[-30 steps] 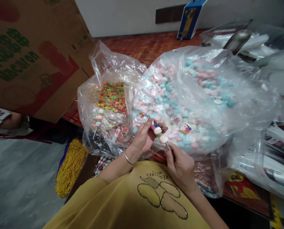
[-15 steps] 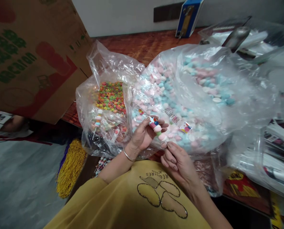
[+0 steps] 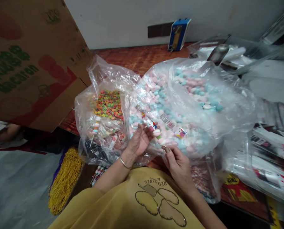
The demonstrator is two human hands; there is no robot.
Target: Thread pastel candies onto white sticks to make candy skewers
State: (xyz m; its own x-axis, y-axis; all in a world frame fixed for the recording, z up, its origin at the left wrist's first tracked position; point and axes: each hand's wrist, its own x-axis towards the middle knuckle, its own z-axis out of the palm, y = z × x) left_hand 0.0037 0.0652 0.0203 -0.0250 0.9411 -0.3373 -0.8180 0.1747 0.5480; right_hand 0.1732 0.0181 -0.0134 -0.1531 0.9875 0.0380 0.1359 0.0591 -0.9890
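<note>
My left hand is closed around a candy skewer in a clear printed wrapper, with pink, white and blue pieces on it. My right hand pinches the skewer's lower end just below the left hand. Both hands sit at the near edge of a big clear bag of pastel pink, blue and white candies. To the left is a smaller clear bag with multicoloured ring candies, and a finished skewer lies inside it.
A large cardboard box leans at the left. A wooden table carries the bags; a blue box stands at the wall. Plastic packets pile at the right. Yellow bead strands hang below the table edge.
The camera tilted up slightly. My right hand has closed back onto the skewer's lower end after loosening its fingers half a second ago. My left hand keeps its hold.
</note>
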